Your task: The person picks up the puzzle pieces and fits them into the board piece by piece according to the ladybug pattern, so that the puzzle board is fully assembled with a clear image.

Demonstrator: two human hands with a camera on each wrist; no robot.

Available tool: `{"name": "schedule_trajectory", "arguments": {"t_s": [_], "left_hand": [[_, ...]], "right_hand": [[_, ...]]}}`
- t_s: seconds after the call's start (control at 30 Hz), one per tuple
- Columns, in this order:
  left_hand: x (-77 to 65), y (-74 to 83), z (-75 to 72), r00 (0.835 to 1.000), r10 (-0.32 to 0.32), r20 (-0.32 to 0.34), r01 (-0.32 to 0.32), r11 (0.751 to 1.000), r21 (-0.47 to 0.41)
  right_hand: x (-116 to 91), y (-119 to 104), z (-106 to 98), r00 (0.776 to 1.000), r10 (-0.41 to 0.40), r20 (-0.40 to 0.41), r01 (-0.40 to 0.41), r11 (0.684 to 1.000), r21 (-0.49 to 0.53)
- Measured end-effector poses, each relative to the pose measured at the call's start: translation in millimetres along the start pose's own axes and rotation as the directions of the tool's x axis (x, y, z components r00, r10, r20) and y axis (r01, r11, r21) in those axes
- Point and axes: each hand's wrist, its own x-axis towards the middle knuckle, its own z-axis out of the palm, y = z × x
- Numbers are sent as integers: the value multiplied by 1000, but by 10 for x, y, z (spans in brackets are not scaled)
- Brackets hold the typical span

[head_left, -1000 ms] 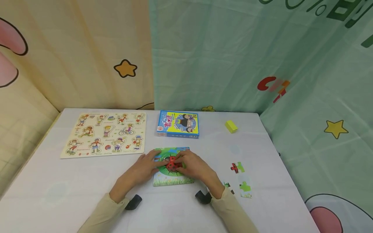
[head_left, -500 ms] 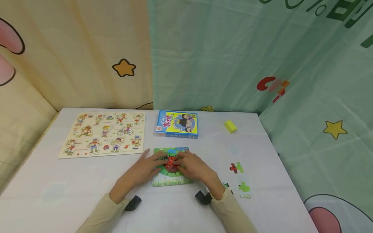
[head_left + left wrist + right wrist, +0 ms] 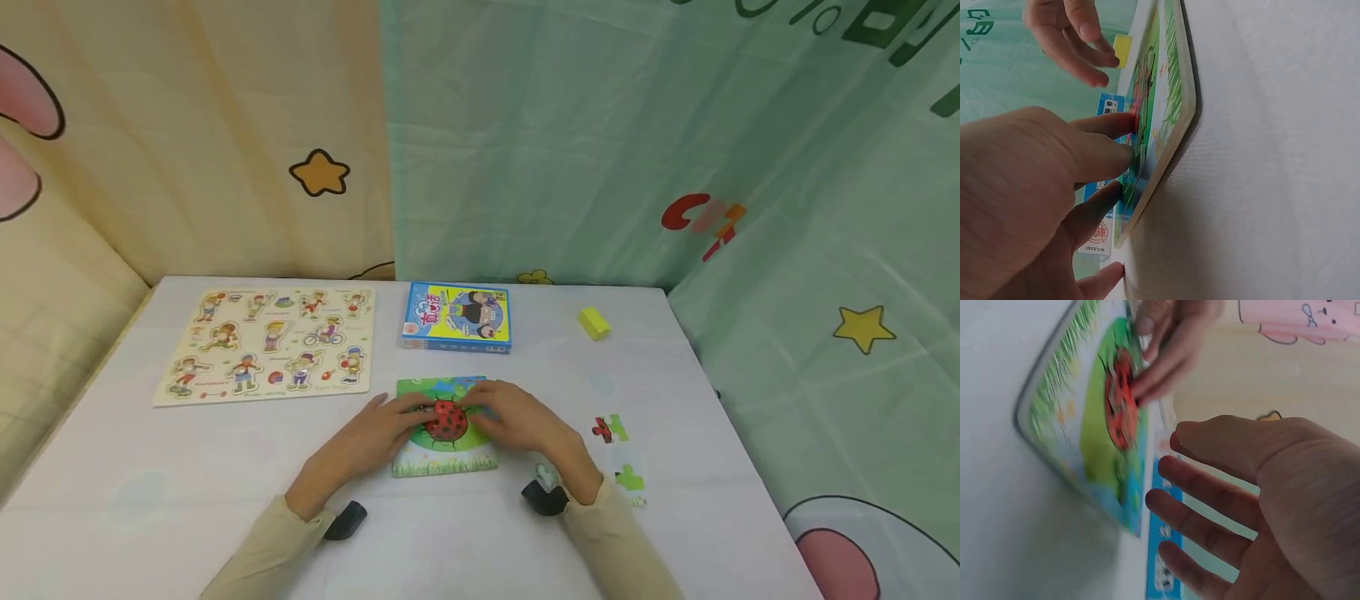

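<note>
A ladybug jigsaw puzzle lies flat on the white table in front of me, with the red ladybug in its middle. My left hand rests on the puzzle's left part, fingertips touching the ladybug and the board; in the left wrist view its fingers press on the surface. My right hand is over the puzzle's right edge and holds nothing. In the right wrist view its fingers are spread and apart from the board. Loose jigsaw pieces lie to the right, one partly behind the right forearm.
A wooden board of sports figures lies at the back left. A blue and yellow box sits at the back middle, and a yellow block stands to its right. Another loose piece lies near the right sleeve. Patterned curtains hang behind.
My right hand has let go of the ladybug's area and lifted off to the right, uncovering more of the ladybug. The left hand has stayed on the puzzle, with its fingers slightly shifted.
</note>
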Motion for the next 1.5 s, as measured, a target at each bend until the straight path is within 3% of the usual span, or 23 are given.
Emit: {"name": "schedule_trajectory", "arguments": {"t_s": [0.17,0.37,0.8,1.1,1.5], "left_hand": [[-31,5,-12,1000,-13,-13,12,999,-37],[-51,-3,-3,1000,-6,-6,5,998,-63],[-19,-12,63,1000,-3,-14,2,997,-73],[-35,5,49,1000,-20,-13,19,997,-74],[-22,32,-21,1000,-21,-20,20,997,-74]], "right_hand": [[-262,169,-203,999,35,-42,-34,999,18],[-695,389,-309,989,138,-61,-135,989,51],[-1460,872,-344,933,327,-150,-323,945,54],[-1694,1084,-325,927,318,-200,-312,948,63],[-1725,1233,-310,925,291,-244,-284,957,62]]}}
